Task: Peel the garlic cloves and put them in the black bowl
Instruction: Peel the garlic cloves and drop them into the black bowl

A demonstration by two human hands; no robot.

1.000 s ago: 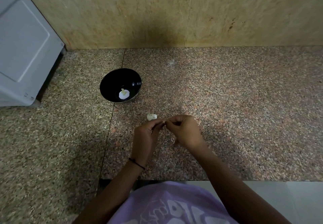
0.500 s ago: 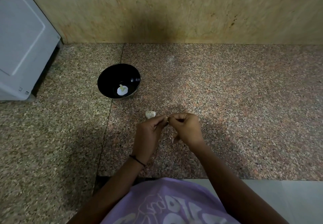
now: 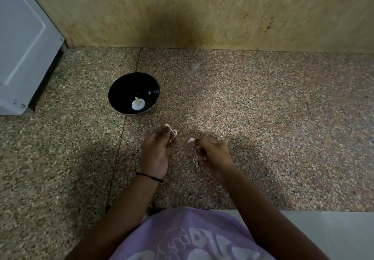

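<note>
Left hand [image 3: 156, 152] pinches clove [image 3: 173, 132] at its fingertips near the bowl [image 3: 121, 86], right hand [image 3: 212, 152] pinches a skin flake [image 3: 191, 139] just apart; risk: slick clove likely slips onto counter [image 3: 263, 118], or goes in with skin left on.

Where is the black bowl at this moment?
Head view, left of centre: the bowl sits on the stone surface, just beyond the left hand.

Glossy black round bowl [image 3: 129, 91]; speckled pink-grey granite counter [image 3: 263, 128]; mottled tan stone wall [image 3: 202, 10]; lilac printed shirt [image 3: 188, 237].
</note>
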